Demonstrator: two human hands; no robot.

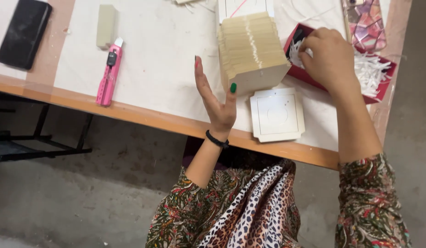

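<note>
The left hand (217,103) is held open (fingers spread), touching the card stack (250,50). At 2 o'clock, the right hand (330,57) is seen in the red tray (309,76), grasp undeterminable.

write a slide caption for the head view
Left hand steadies a stack of cards while the right hand reaches into a red tray of white strings.

Left hand (218,103): I hold it upright, palm open, fingers straight.
Right hand (330,57): I curl its fingers downward, knuckles up.
</note>
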